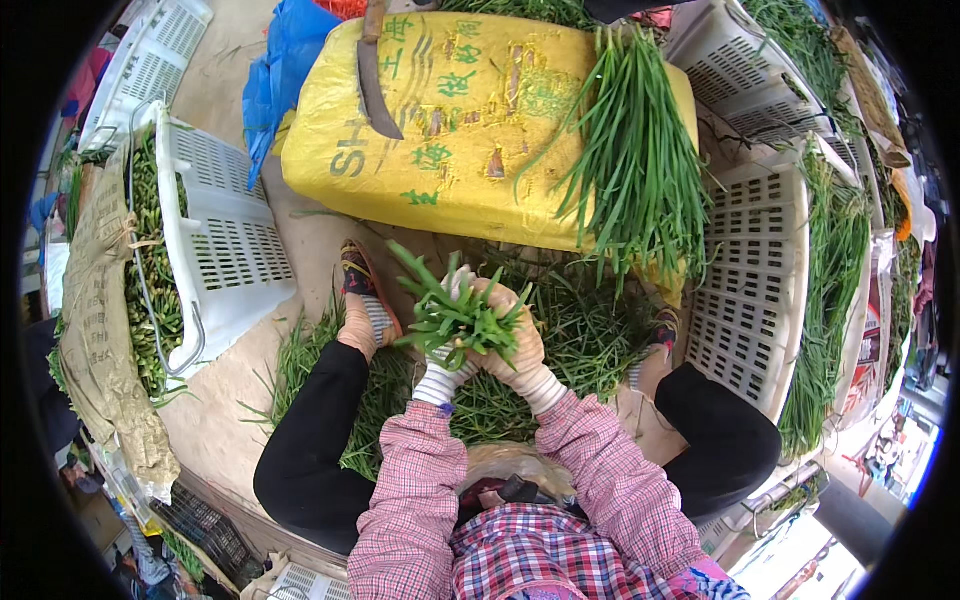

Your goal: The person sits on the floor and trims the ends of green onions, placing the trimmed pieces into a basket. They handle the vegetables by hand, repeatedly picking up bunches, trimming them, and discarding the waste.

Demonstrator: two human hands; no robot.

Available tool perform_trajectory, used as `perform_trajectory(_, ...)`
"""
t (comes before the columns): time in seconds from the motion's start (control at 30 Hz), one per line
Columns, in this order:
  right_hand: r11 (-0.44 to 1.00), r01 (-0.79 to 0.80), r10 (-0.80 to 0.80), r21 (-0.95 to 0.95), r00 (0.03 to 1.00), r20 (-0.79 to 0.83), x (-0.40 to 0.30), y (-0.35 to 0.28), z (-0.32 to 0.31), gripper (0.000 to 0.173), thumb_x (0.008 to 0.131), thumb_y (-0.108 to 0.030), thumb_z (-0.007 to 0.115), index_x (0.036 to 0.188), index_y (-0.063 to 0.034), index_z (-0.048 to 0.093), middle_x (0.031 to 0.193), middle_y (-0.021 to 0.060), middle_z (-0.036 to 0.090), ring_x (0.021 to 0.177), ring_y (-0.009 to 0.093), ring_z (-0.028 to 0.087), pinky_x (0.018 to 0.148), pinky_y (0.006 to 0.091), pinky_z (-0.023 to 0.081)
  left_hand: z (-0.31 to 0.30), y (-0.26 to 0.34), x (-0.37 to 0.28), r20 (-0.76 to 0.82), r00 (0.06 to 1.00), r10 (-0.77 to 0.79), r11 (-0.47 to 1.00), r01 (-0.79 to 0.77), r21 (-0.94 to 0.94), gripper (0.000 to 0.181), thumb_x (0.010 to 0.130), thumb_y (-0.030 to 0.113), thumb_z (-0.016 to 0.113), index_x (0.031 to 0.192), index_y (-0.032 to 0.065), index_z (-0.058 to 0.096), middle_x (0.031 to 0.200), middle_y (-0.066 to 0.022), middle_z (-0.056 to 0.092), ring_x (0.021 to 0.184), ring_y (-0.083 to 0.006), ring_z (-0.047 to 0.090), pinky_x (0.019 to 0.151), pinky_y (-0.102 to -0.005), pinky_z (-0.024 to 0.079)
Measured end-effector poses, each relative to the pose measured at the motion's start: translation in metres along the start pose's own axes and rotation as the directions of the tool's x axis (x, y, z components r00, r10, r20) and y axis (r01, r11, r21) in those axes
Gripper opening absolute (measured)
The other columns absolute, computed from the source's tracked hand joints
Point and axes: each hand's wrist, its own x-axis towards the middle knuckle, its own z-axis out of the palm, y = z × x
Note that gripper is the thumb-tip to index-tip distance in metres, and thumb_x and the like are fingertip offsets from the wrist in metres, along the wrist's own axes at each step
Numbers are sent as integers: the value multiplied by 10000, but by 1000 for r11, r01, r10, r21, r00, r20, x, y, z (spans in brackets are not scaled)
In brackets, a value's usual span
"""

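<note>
Between my two hands, above the space between my legs, a bunch of green leafy stalks [469, 319] is held upright, its leaves towards me. My left hand [442, 367], in a knitted glove with a striped cuff, grips it from the left, largely hidden by the leaves. On the right side my right hand [521, 337], in a soiled glove, is closed round the bunch. Beyond them a padded yellow sack [480, 150] bears a curved knife [377, 90] with a wooden handle and a pile of long green chives [641, 150].
Loose green blades [487, 409] litter the floor between my feet. A white slatted crate [232, 240] of stalks stands at left; another white crate [750, 285] with long greens is at right. Blue plastic [281, 67] lies beside the yellow sack. More crates stand behind.
</note>
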Motion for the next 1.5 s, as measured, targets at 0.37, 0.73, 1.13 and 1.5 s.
perform_trajectory(0.37, 801, 598, -597, 26, 795, 109, -122, -185, -1, 597, 699, -191, 720, 1251, -41, 547, 1248, 143, 553, 1202, 317, 518, 1043, 450, 418, -96, 160, -91, -479, 816, -324, 433, -322, -842, 251, 937, 282, 603, 1100, 93, 616, 1068, -59, 629, 1065, -188, 564, 933, -339, 464)
perform_trajectory(0.73, -54, -344, -64, 937, 938, 340, -177, -206, -70, 921, 826, -466, 724, 1492, -35, 257, 1408, 112, 441, 1279, 213, 446, 1083, 334, 355, -142, 286, -231, -740, 381, 554, 284, -922, -262, 173, 949, 280, 579, 992, 116, 542, 958, -54, 598, 1118, -228, 532, 1083, -478, 348)
perform_trajectory(1.13, -642, -610, -448, 465, 790, 417, -157, -101, -36, 445, 908, -210, 577, 1267, 25, 458, 925, 89, 511, 734, 119, 501, 527, 253, 425, -141, 232, -291, 313, 191, 930, -8, -843, 538, 219, 808, 220, 635, 1022, 267, 651, 1094, 64, 633, 1139, -110, 519, 1042, -362, 382)
perform_trajectory(1.5, -460, 287, -351, 840, 811, -469, -160, -186, 13, 657, 943, -474, 505, 1454, -96, 338, 1473, 155, 355, 1313, 332, 379, 1101, 548, 291, -115, 199, -259, 81, 906, 416, 521, -165, -837, 890, 754, 264, 796, 1465, 113, 281, 1409, -118, 441, 1263, -284, 468, 1061, -429, 389)
